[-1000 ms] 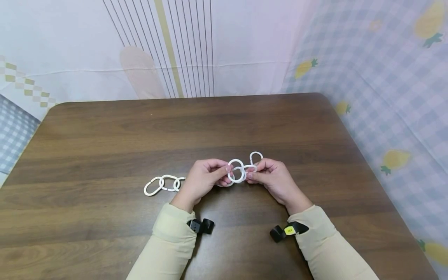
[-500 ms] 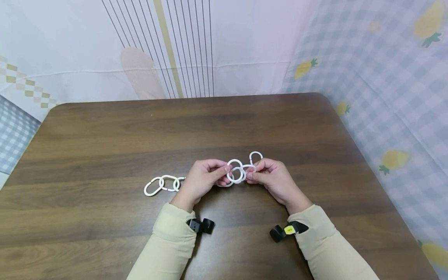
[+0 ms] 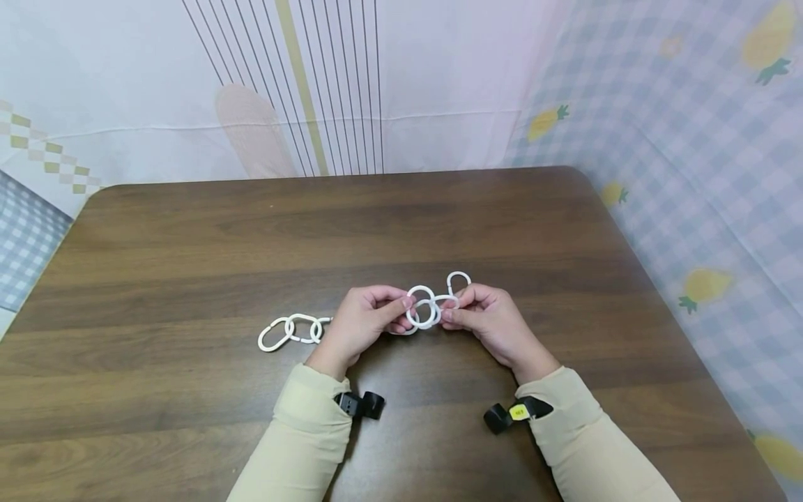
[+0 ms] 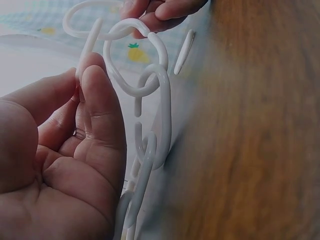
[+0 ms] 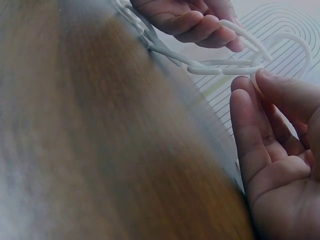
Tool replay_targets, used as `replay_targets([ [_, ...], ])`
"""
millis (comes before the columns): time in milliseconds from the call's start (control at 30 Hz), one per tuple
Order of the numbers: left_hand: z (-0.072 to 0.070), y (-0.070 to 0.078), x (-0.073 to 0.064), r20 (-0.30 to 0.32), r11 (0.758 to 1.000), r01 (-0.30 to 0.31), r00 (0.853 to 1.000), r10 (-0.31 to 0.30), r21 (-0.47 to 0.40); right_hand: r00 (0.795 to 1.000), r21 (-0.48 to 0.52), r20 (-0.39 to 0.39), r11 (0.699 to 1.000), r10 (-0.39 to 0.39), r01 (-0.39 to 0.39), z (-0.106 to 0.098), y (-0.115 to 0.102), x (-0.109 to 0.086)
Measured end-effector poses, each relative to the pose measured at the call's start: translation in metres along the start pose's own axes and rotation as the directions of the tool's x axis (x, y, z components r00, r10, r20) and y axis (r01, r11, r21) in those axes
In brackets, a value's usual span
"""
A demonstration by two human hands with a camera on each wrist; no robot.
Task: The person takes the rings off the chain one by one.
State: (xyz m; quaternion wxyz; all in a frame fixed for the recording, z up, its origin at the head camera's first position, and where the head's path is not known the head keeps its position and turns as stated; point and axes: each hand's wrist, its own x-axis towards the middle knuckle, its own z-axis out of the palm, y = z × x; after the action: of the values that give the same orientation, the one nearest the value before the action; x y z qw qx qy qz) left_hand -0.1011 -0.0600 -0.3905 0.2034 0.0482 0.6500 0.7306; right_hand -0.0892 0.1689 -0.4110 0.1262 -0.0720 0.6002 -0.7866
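Note:
In the head view my left hand (image 3: 376,310) pinches a white plastic chain link (image 4: 91,39) between thumb and fingertips. My right hand (image 3: 489,317) pinches another white link (image 3: 447,298) from the right. Between the hands these links overlap a gapped link (image 4: 162,50), which hooks into the white chain (image 4: 166,115). That chain runs behind my left hand, which hides part of it, and emerges on the table to the left. Whether the link in my left hand is threaded through the others, I cannot tell.
Beyond my right fingers a single white link (image 3: 459,272) lies on the brown wooden table (image 3: 401,223). Patterned cloth (image 3: 452,84) hangs behind the table and along its right side. Each wrist carries a black strapped camera (image 3: 373,406).
The links between my hands have shifted very slightly to the left. Both hands keep their hold and nearly the same place.

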Motion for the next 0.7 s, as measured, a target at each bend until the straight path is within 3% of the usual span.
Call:
replay_targets([
  [533, -0.0023, -0.0008, 0.0007, 0.009, 1.0, 0.009, 1.0, -0.009, -0.024, 1.0, 0.004, 0.005, 1.0, -0.008, 0.008, 0.0003, -0.0006, 0.0006],
  [700, -0.0054, -0.0014, 0.0012, -0.027, 1.0, 0.005, 1.0, -0.005, -0.006, 1.0, -0.002, -0.009, 1.0, 0.003, -0.003, 0.0006, -0.0006, -0.0003],
])
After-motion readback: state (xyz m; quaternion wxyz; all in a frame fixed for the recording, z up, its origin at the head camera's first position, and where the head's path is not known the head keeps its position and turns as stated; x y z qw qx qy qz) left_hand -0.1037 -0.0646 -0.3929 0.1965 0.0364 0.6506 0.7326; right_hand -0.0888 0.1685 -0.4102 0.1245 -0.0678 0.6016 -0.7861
